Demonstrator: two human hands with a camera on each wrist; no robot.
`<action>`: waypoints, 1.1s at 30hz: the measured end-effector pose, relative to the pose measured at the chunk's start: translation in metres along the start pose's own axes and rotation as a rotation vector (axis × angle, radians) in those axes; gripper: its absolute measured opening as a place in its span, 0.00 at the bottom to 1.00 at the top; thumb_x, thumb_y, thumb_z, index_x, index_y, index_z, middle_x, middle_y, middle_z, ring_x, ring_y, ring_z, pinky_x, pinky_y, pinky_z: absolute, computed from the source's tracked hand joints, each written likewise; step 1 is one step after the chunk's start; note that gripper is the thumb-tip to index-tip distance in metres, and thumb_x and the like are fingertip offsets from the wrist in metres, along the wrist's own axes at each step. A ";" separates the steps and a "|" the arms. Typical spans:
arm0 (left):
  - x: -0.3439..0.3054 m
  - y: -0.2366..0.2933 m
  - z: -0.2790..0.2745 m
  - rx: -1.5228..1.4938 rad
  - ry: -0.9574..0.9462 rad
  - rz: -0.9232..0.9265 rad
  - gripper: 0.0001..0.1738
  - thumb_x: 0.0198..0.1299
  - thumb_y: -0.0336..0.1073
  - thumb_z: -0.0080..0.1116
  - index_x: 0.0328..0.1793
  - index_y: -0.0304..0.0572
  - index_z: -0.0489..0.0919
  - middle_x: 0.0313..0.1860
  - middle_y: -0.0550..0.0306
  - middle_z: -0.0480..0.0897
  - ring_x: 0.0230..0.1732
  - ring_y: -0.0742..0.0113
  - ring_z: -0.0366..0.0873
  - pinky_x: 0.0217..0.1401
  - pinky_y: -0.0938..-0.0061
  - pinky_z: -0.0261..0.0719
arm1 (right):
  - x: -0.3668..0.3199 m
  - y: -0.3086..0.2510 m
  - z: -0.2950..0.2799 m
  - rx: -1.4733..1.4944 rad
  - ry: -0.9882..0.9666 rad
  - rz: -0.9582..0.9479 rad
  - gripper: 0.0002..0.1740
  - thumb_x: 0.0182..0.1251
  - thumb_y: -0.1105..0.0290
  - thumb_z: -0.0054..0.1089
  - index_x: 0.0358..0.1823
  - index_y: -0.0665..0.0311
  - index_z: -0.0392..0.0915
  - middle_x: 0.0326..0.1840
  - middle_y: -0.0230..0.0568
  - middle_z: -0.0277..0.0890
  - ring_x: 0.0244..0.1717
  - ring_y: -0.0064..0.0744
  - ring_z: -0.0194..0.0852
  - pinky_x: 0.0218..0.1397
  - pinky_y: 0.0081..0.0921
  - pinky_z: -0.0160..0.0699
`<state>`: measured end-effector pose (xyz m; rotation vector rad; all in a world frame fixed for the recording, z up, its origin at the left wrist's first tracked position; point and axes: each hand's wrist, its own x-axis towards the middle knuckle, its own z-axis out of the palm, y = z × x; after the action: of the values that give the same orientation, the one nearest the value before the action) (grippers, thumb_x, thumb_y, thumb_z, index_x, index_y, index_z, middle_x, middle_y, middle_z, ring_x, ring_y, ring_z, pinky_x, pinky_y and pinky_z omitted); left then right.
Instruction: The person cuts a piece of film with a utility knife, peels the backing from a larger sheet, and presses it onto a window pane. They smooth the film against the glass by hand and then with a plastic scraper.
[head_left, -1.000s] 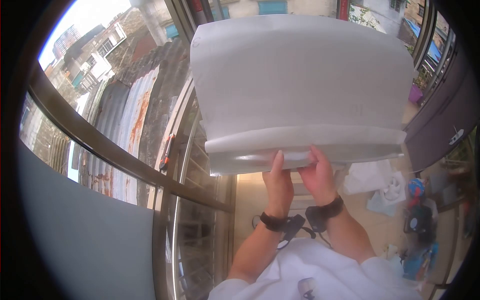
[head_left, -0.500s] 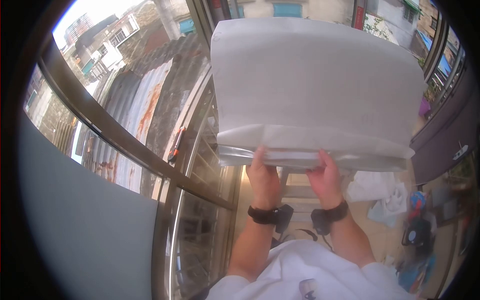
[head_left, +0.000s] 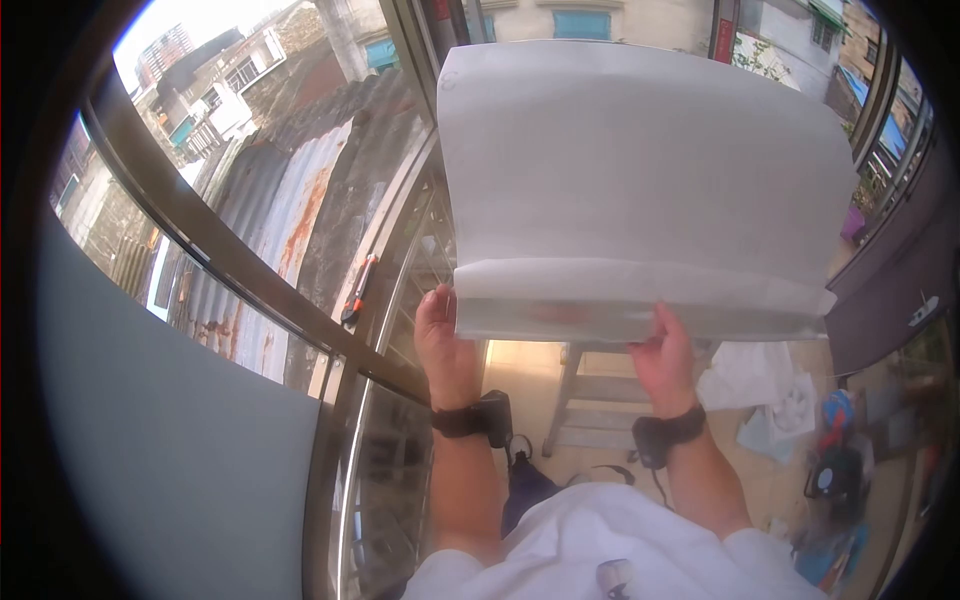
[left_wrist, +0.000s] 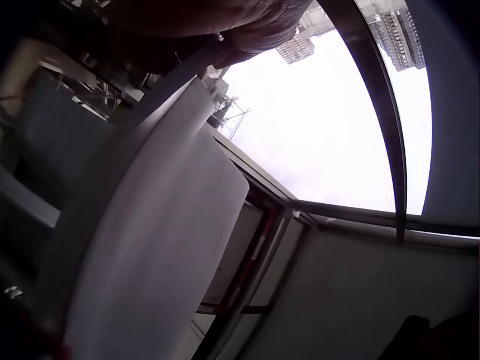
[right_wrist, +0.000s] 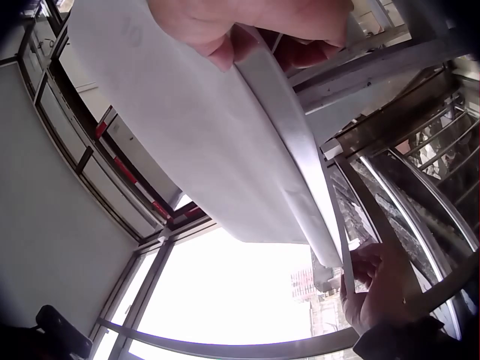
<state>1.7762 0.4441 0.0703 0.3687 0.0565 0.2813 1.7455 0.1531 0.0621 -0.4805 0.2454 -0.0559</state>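
Note:
A large white sheet is held up in front of the body, its lower edge folded into a shiny strip. At the strip's left end, the left hand pinches the corner. Right of the strip's middle, the right hand pinches the bottom edge, thumb on the near face. In the right wrist view the right hand grips the folded edge, and the left hand is at the far end. The left wrist view shows the sheet slanting below the left hand.
An orange and black cutter lies on the window ledge at the left. Below stands a grey step ladder. White crumpled material and several items lie on the floor at the right. A dark panel stands at the right.
The left hand has slid left along the folded edge to its left end. The right hand has shifted slightly right. The sheet appears a little further right in the head view.

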 end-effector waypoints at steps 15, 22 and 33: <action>-0.006 0.011 0.029 1.345 -0.306 0.757 0.32 0.67 0.27 0.59 0.77 0.39 0.63 0.72 0.42 0.70 0.61 0.57 0.78 0.60 0.63 0.80 | -0.019 -0.021 -0.005 0.140 -0.115 -0.068 0.13 0.74 0.70 0.56 0.55 0.66 0.77 0.54 0.39 0.80 0.59 0.35 0.77 0.64 0.33 0.75; -0.001 0.039 0.017 1.819 -0.793 1.377 0.47 0.57 0.27 0.70 0.80 0.59 0.57 0.79 0.41 0.58 0.72 0.39 0.69 0.66 0.50 0.77 | -0.045 -0.023 -0.018 -1.261 -0.132 -0.757 0.16 0.74 0.77 0.55 0.61 0.69 0.75 0.59 0.43 0.77 0.62 0.37 0.75 0.66 0.31 0.76; -0.018 0.067 0.055 1.776 -1.183 1.466 0.20 0.62 0.32 0.67 0.60 0.53 0.80 0.66 0.47 0.76 0.67 0.35 0.71 0.64 0.47 0.77 | -0.074 -0.030 0.021 -0.296 -0.130 -0.490 0.21 0.65 0.80 0.65 0.60 0.68 0.75 0.49 0.50 0.83 0.51 0.45 0.85 0.55 0.33 0.81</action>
<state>1.7476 0.4796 0.1462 2.2967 -1.2778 1.4028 1.6790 0.1441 0.1100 -0.8285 0.0020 -0.4694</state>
